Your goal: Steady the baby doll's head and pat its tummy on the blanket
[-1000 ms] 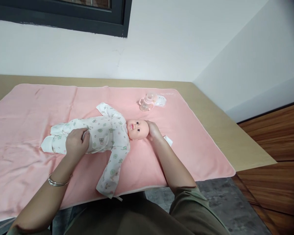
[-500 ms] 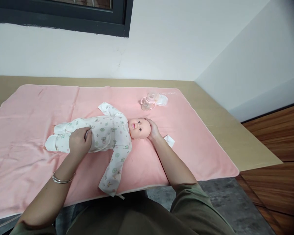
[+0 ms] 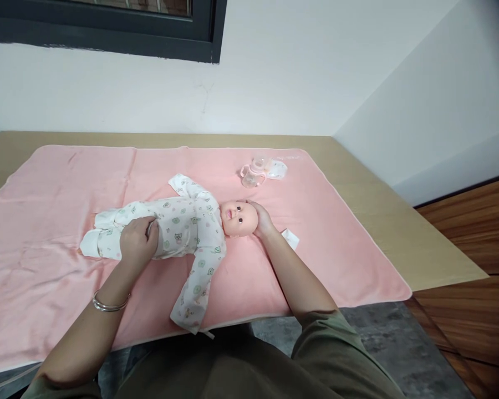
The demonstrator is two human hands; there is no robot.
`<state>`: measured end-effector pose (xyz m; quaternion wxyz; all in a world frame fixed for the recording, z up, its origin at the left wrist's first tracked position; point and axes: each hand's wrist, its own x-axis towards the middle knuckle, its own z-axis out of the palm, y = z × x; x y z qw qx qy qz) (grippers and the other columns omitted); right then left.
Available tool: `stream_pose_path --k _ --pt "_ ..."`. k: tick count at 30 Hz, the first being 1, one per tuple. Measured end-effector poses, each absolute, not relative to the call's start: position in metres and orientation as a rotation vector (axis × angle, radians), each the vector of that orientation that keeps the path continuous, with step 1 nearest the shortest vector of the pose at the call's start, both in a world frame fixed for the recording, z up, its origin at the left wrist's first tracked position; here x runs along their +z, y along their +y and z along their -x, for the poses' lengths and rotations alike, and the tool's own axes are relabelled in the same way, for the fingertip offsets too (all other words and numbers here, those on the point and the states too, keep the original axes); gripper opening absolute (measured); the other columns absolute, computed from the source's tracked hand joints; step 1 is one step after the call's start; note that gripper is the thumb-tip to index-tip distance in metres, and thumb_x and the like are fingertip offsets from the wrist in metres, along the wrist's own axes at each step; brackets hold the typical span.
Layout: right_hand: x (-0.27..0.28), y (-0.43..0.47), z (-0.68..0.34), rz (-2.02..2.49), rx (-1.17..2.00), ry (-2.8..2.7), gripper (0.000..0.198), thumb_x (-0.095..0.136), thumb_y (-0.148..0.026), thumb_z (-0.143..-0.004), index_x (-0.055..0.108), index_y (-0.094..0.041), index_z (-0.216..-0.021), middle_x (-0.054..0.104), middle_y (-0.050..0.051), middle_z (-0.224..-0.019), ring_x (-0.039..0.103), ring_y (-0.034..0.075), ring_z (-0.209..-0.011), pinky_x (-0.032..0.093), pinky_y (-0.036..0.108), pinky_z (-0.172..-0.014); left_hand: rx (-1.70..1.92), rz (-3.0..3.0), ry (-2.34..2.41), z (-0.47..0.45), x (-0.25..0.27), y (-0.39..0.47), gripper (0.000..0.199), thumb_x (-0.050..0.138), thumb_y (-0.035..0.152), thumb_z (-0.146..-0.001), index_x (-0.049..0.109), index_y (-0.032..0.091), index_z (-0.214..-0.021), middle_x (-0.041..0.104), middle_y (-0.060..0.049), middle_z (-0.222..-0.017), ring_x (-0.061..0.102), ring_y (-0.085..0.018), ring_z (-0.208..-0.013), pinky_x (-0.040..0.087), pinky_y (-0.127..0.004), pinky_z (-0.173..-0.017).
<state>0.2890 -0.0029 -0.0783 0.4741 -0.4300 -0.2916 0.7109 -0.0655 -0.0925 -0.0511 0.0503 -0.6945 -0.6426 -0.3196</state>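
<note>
A baby doll (image 3: pixel 178 226) in a white, animal-print sleepsuit lies on its back, head to the right and feet to the left. With curled fingers my left hand (image 3: pixel 138 239) grips the doll at the hip and upper leg; its fingertips are partly hidden. My right hand (image 3: pixel 263 219) cups the back of the doll's bald head (image 3: pixel 240 219), and most of its fingers are out of sight beneath it. Both sleeves are spread out, one toward me and one away. Under the doll is a pink blanket (image 3: pixel 324 244).
A clear baby bottle (image 3: pixel 253 175) with pink handles is behind the doll's head, beside a white printed packet (image 3: pixel 278 169). Close to my right wrist lies a small white folded piece (image 3: pixel 290 238). The wooden table (image 3: pixel 399 233) meets a white wall, with a dark window frame (image 3: pixel 183 39) above.
The whole view has shifted slightly, so everything sits a little further right. Both hands keep the same hold on the doll.
</note>
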Motion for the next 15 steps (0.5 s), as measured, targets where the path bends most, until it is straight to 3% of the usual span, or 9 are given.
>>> stream_pose_path --k 6,15 --pt "-0.0877 0.0027 -0.2934 1.095 1.633 -0.714 0.028 0.073 -0.036 -0.07 0.069 -0.021 -0.093 0.075 0.006 -0.096 0.071 0.029 -0.097 0.06 0.046 -0.086 -0.959 2.118 -1.968 0.0657 -0.0507 -0.0928 0.04 0.041 0.037 -0.097 0.075 0.014 -0.1 0.076 -0.013 -0.093 0.068 -0.03 -0.089 0.049 -0.042 -0.079" --pt "-0.0891 0.0041 -0.2911 1.131 1.607 -0.708 0.025 0.069 -0.039 -0.07 0.064 -0.021 -0.087 0.073 0.007 -0.091 0.071 0.03 -0.091 0.061 0.049 -0.081 -0.938 2.127 -1.99 0.0648 -0.048 -0.0933 0.041 0.04 0.037 -0.098 0.074 0.015 -0.099 0.075 -0.012 -0.092 0.067 -0.03 -0.088 0.049 -0.042 -0.078"
